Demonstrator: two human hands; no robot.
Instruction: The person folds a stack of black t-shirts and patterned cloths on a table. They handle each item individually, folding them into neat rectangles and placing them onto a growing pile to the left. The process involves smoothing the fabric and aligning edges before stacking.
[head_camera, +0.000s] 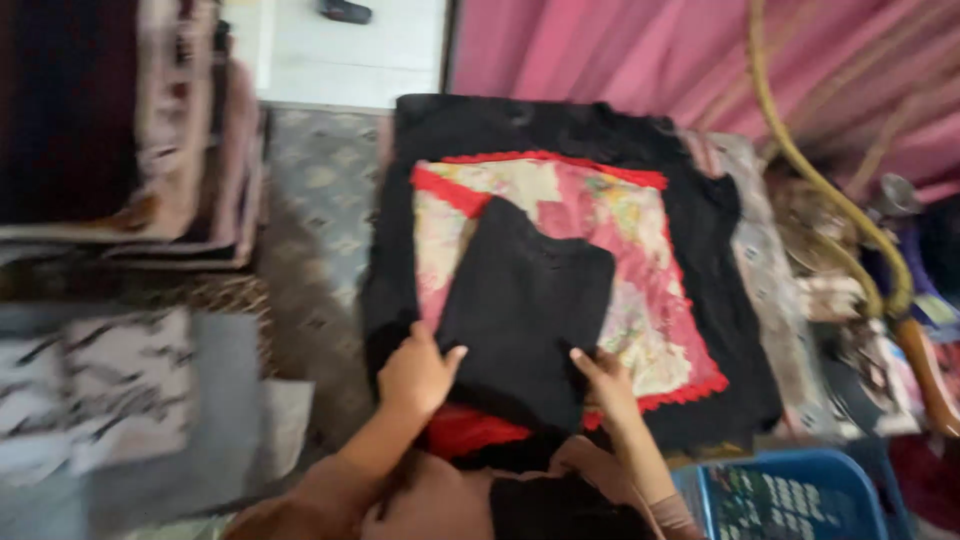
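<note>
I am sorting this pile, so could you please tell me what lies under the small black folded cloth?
Under the small black cloth lies a floral cloth with red trim, itself on a larger black cloth. Both hands, left and right, rest on the small one. Anything beneath its middle is covered.

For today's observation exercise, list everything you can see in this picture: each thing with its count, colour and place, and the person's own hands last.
Small folded black cloth: one, black, centre, on top of the floral cloth.
Floral cloth: one, pink and cream with red trim, lying on the large black cloth.
Large black cloth: one, black, spread underneath, centre.
Curtain: one, pink, top right.
Folded fabric pile: one pile, dark and beige, top left.
Patterned folded cloth: one, grey and white, lower left.
Basket: one, blue, bottom right.
Cane hoop: one, yellowish, right side.
Left hand: one, flat on the small black cloth's left edge.
Right hand: one, on its lower right edge.
</note>
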